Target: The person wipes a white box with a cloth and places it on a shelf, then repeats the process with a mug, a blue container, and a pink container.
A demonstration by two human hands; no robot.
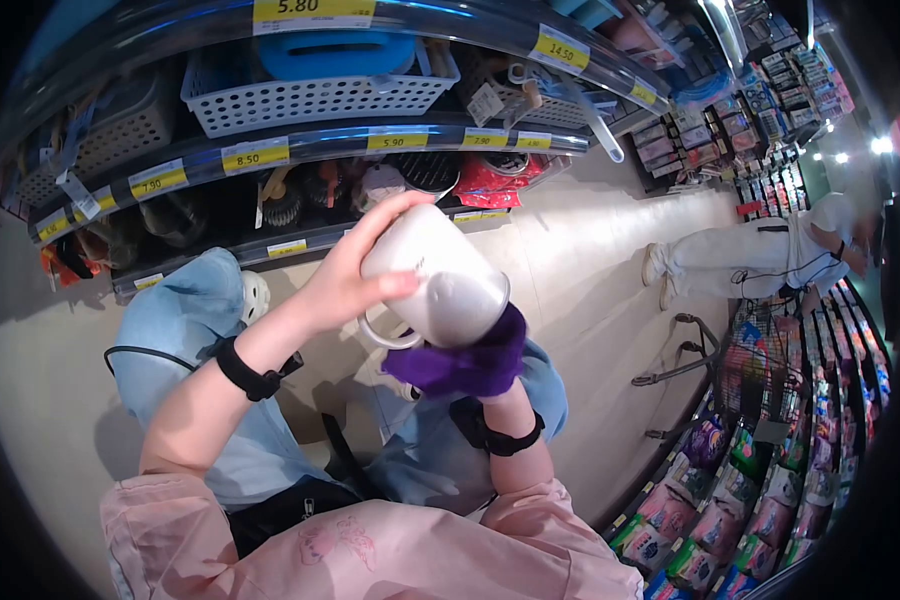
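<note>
A white mug (450, 275) is held tilted in front of me, its handle at the lower left. My left hand (365, 270) grips it, with the thumb on the near side and the fingers around the far end. A purple cloth (460, 365) presses against the mug's lower end. It covers most of my right hand (508, 400), so those fingers are hidden and only the part near the wrist shows.
A shelf with yellow price tags (255, 154) stands ahead, carrying a perforated white basket (320, 100) and several brushes (282, 205). Along the aisle at right are a standing person (730, 255), a wire shopping cart (760, 365) and shelves of packets (695, 510).
</note>
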